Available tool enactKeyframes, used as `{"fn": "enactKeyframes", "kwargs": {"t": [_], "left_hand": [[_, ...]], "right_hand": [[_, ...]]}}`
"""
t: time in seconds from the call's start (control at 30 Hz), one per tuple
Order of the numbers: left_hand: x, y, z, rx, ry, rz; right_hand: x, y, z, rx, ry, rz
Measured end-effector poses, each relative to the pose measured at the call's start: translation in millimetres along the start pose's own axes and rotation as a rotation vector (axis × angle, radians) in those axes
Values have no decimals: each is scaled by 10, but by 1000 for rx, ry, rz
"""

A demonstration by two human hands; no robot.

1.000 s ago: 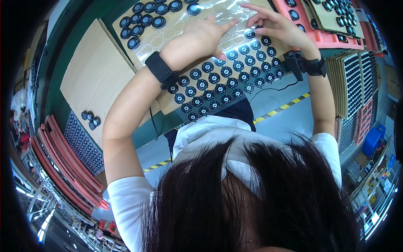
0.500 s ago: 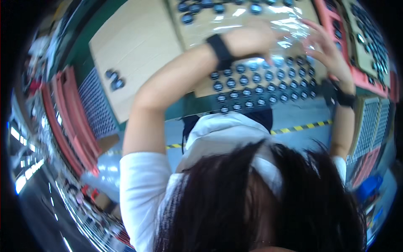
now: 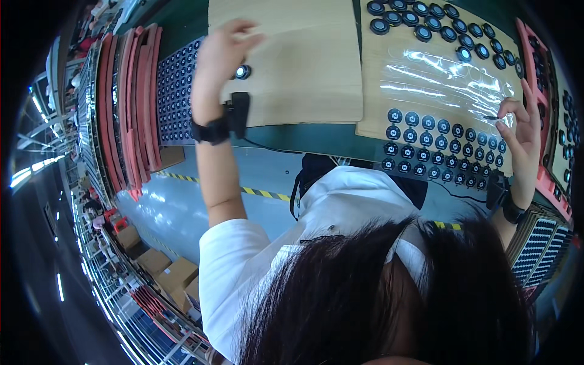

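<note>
My left hand (image 3: 228, 52) hovers over the left cardboard sheet (image 3: 298, 73), fingers apart and slightly blurred. Just beside its palm lie small round black parts, one with a pale shiny centre (image 3: 243, 72); the hand partly covers the others. On the right, my right hand (image 3: 522, 125) pinches a thin dark piece (image 3: 490, 117) between thumb and forefinger, apparently a black sticker seen edge-on. Its other fingers are raised. Below that hand's fingertips spreads a clear plastic sheet (image 3: 420, 76), with rows of round black stickers (image 3: 428, 123) along its near part and bare circle outlines farther up.
Several round black parts (image 3: 433, 23) lie loose on the right cardboard (image 3: 372, 115) behind the plastic sheet. Red-edged trays (image 3: 125, 103) stand at the left beside a tray of small parts (image 3: 176, 91). Another red frame (image 3: 535, 79) borders the right side. Cables hang from both wrist straps.
My left hand has swung from the plastic sheet far left to the other cardboard. My right hand has stayed by the sheet and now shows a thin dark piece in its pinch. The view has shifted.
</note>
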State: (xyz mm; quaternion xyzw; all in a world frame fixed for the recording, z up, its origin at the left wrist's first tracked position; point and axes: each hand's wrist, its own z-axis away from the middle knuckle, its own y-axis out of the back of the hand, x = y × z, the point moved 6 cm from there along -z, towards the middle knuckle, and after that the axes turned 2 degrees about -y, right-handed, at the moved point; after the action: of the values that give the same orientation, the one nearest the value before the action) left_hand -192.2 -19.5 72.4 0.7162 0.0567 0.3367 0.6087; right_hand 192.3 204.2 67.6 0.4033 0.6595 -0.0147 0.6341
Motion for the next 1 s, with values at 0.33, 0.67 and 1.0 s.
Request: {"fn": "enactKeyframes", "kwargs": {"t": [0.33,0.67,1.0], "left_hand": [[-1482,-222,25,62,465,-11],[-117,-254,-63,98,-117,280],[1299,-357,508,-429,-21,1235]], "right_hand": [[-286,-490,-230,-62,78,35],[-679,-730,-424,122,33,-340],[-1002,-1091,-593,24,-226,-1107]]}}
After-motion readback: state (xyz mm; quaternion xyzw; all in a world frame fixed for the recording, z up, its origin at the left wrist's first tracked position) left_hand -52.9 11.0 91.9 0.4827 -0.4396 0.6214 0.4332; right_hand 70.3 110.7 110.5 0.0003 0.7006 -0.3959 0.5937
